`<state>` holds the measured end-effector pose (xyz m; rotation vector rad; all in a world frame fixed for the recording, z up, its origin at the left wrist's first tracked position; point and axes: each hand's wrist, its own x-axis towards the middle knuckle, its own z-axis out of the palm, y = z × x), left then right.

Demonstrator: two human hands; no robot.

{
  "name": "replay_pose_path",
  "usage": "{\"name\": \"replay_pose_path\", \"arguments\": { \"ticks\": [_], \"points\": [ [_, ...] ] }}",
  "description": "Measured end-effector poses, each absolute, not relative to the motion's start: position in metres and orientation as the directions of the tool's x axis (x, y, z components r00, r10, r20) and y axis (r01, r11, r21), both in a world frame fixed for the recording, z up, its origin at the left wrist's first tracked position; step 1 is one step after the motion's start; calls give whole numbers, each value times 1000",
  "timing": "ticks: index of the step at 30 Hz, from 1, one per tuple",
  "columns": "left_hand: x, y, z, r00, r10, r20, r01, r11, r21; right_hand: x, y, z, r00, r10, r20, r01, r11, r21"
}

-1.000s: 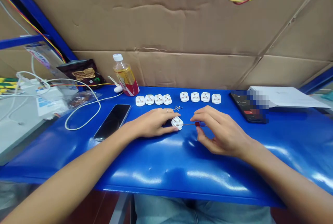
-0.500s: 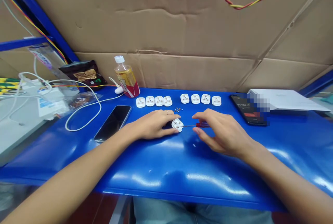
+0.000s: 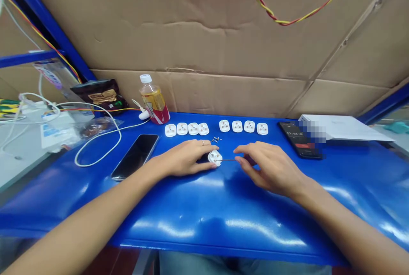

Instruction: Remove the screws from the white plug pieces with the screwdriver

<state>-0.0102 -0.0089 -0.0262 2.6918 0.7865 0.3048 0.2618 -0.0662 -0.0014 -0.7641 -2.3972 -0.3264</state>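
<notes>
My left hand (image 3: 187, 157) pinches a white plastic piece (image 3: 215, 156) on the blue table (image 3: 204, 211). At its three o'clock, my right hand (image 3: 270, 165) grips a screwdriver (image 3: 228, 160), shaft reaching the piece; screws (image 3: 217, 139) lie near its twelve o'clock.

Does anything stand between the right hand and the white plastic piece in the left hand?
Only the thin screwdriver shaft, reaching from the right hand to the white plastic piece; nothing else visible is in between. The small screws lie beyond the piece, off that line.
</notes>
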Motion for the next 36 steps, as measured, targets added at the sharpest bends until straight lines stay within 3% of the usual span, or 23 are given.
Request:
{"name": "replay_pose_path", "arguments": {
  "ticks": [5,11,17,20,24,31,36],
  "points": [
    [-9,-9,-25,825,555,107,487,-794,364,260,-68,1,-669,413,618,509,860,-24],
    [-10,-9,-27,826,551,118,475,-794,380,265,-67,-5,-659,491,570,587,809,-17],
    [-9,-9,-25,818,564,111,479,-775,412,264,-65,-1,-721,370,586,470,882,21],
    [-9,-9,-22,800,590,105,482,-738,473,264,-64,-1,-666,356,656,495,868,31],
    [-12,-7,-20,777,616,128,474,-707,525,267,-59,-7,-572,441,692,587,809,-31],
    [-14,0,-24,636,682,361,440,-705,556,264,-51,-25,-502,683,530,744,654,-138],
    [-11,2,-34,651,667,362,432,-718,546,261,-50,-31,-486,745,458,764,616,-191]
  ]
}}
